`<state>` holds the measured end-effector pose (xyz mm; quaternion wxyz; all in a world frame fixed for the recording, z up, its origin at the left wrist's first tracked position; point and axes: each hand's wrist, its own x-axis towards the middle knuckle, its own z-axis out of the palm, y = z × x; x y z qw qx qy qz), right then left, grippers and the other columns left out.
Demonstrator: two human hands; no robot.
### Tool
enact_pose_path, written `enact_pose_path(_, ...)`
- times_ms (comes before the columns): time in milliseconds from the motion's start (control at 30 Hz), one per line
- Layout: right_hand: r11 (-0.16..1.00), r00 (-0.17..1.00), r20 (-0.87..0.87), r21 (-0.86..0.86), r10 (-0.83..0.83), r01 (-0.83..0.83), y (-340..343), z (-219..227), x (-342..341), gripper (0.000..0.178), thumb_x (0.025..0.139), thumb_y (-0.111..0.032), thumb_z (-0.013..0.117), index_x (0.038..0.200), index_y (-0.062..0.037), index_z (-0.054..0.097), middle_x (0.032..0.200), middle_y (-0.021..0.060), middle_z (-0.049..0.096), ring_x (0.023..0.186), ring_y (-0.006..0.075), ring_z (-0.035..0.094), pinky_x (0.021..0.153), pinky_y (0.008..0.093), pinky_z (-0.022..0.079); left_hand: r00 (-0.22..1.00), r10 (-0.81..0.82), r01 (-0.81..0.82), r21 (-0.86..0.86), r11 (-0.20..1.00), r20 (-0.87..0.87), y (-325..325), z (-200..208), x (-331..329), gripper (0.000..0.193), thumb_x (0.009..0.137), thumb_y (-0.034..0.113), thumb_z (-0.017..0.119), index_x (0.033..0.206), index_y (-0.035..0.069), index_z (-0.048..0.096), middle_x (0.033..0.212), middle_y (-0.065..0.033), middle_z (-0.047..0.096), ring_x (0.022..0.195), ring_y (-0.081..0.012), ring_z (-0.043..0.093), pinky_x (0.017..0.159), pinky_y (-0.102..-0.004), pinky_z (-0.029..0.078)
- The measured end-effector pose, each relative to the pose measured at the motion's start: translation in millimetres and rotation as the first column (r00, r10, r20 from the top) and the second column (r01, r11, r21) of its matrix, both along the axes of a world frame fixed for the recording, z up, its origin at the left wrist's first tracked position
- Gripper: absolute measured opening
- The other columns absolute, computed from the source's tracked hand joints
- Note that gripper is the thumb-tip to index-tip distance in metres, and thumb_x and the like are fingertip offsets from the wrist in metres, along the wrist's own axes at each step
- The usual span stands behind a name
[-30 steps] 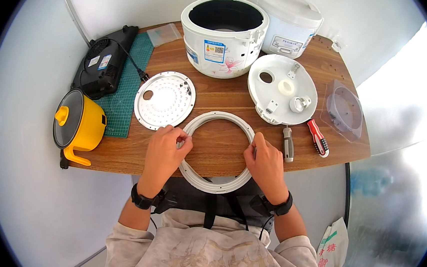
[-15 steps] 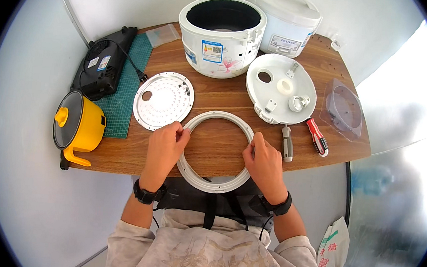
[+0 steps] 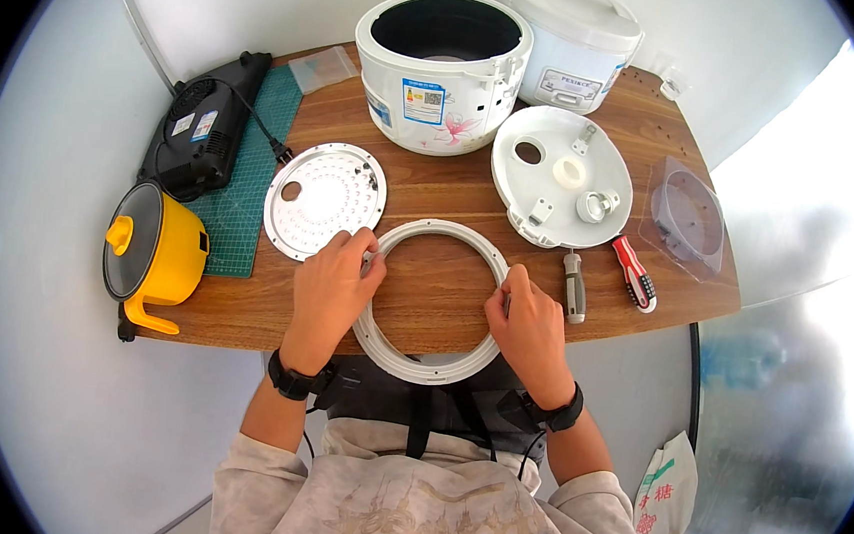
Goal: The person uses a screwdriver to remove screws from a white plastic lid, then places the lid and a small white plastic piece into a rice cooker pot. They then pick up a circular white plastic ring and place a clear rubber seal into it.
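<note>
A round off-white ring [image 3: 429, 373] lies at the table's front edge, its near part jutting out over the edge. Thumb and fingers of my left hand [image 3: 333, 290] pinch its left side. On the opposite side, my right hand [image 3: 528, 327] grips the ring with bent fingers. Just beyond my left hand rests a perforated metal disc [image 3: 323, 209] with one larger hole and a few small dark pieces on it. A white rice cooker lid part [image 3: 554, 177] lies inner side up, far right of the ring. Close to my right hand is a grey-handled screwdriver [image 3: 574, 291].
A red-and-black screwdriver [image 3: 634, 275] and a clear plastic tray [image 3: 688, 227] lie right. Behind stand an open rice cooker body [image 3: 439, 117] and another rice cooker [image 3: 575, 48]. Left are a yellow pot [image 3: 175, 252], a black appliance [image 3: 207, 124] and a green cutting mat [image 3: 239, 237].
My left hand's fingers have shifted slightly up and forward along the ring's left side. The right hand stays at its place, and the ring has barely moved.
</note>
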<state>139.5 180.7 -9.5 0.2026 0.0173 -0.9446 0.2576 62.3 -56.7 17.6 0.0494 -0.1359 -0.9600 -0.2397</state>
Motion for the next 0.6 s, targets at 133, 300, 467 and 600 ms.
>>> enact_pose_path(133,1.0,1.0,0.006,0.01,-0.01,0.009,0,2,0,0.019,0.088,-0.004,0.063,0.086,-0.0038,0.044,0.068,0.0147,0.06,0.057,0.0367,0.062,0.048,0.0441,0.051,0.999,0.001,-0.002,0.004,1.0,0.046,-1,11,2,0.023,0.092,0.029,0.072,0.1,0.008,0.07,0.082,-0.0087,0.068,0.071,-0.0247,0.067,0.063,-0.0374,0.052)
enact_pose_path(300,1.0,1.0,-0.001,0.004,-0.009,0.009,0,1,1,0.02,0.088,-0.004,0.064,0.086,-0.004,0.044,0.068,0.0142,0.059,0.057,0.0364,0.062,0.048,0.0439,0.051,1.0,-0.015,0.014,0.049,0.999,0.026,-6,14,12,0.022,0.093,0.027,0.072,0.106,0.009,0.073,0.085,-0.009,0.071,0.071,-0.0243,0.068,0.064,-0.0366,0.052)
enact_pose_path(467,1.0,1.0,-0.005,0.004,-0.002,0.002,-1,2,1,0.02,0.088,-0.004,0.064,0.086,-0.004,0.044,0.067,0.0138,0.058,0.056,0.0365,0.062,0.047,0.044,0.05,1.0,-0.02,0.019,0.056,0.998,0.022,-8,8,15,0.016,0.09,0.018,0.069,0.104,0.01,0.067,0.084,-0.0096,0.07,0.073,-0.029,0.068,0.063,-0.0406,0.052)
enact_pose_path(600,1.0,0.999,-0.033,-0.001,0.008,-0.008,0,1,0,0.019,0.088,-0.004,0.064,0.086,-0.004,0.044,0.067,0.0139,0.057,0.056,0.0364,0.061,0.047,0.0437,0.05,1.0,-0.012,0.012,0.018,1.0,-0.016,-6,3,12,0.016,0.088,0.015,0.068,0.103,0.009,0.062,0.084,-0.0095,0.069,0.073,-0.032,0.068,0.062,-0.0436,0.052)
